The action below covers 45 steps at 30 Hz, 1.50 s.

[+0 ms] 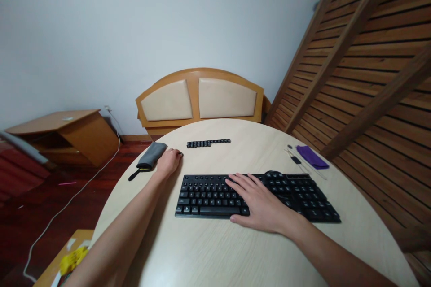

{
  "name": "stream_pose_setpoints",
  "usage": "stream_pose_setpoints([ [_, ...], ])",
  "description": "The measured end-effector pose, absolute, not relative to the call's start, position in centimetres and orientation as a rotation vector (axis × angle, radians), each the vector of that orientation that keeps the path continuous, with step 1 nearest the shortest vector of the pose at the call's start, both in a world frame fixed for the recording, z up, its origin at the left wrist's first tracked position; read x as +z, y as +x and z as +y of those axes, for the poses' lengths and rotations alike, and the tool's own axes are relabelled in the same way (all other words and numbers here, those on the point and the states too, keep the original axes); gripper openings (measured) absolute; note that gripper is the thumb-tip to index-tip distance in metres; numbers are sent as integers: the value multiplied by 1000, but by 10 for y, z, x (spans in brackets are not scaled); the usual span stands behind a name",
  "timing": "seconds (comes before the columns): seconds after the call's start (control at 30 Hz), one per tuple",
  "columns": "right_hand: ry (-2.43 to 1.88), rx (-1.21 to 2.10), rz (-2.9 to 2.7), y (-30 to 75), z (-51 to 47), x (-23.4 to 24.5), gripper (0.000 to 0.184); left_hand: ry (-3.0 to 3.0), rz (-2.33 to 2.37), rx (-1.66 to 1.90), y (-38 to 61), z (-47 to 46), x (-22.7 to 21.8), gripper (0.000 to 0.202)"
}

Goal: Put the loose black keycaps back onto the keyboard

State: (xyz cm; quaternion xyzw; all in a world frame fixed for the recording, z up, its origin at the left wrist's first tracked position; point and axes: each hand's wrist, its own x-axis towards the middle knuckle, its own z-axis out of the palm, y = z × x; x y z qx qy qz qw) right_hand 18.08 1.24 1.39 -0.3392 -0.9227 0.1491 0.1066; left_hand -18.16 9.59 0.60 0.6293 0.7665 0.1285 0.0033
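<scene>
A black keyboard (215, 210) lies on the pale round table (188, 251). My right hand (259, 202) rests spread over its middle, fingers stretched across the keys and thumb at the near edge. Over the table to the left of the keyboard, my left hand (169, 161) is closed, with a small dark keycap (182, 154) showing at its fingertips. Beyond both hands, several loose black keycaps (200, 144) stand lined up in rows. A grey cloth pouch (153, 154) with a black loop lies right beside my left hand.
At the table's right side are a folded purple cloth (311, 157) and thin pale sticks or wires with a small black piece (296, 160). A slatted wooden frame (363, 85) leans at the right. A headboard (195, 98) stands behind the table; a white cable (76, 193) crosses the floor.
</scene>
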Motion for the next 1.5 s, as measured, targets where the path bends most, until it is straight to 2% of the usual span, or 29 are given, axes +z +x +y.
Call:
stream_pose_setpoints([
  [0.2, -977, 384, -2709, 181, 13, 11, 91, 1973, 2134, 526, -180, 40, 15, 36],
  [0.33, -969, 360, -2704, 180, 14, 10, 89, 1934, 1715, 729, -174, 10, 20, 38],
  [0.7, -948, 302, -2700, 182, 18, 4, 88, 2035, 1419, 616, -174, -3, 35, 32],
  [1.27, -927, 336, -2678, 182, 18, 3, 87, 2079, 1425, 678, -175, -1, 32, 26],
  [1.5, -950, 324, -2691, 182, 18, 5, 88, 2107, 1410, 616, -175, -1, 35, 32],
])
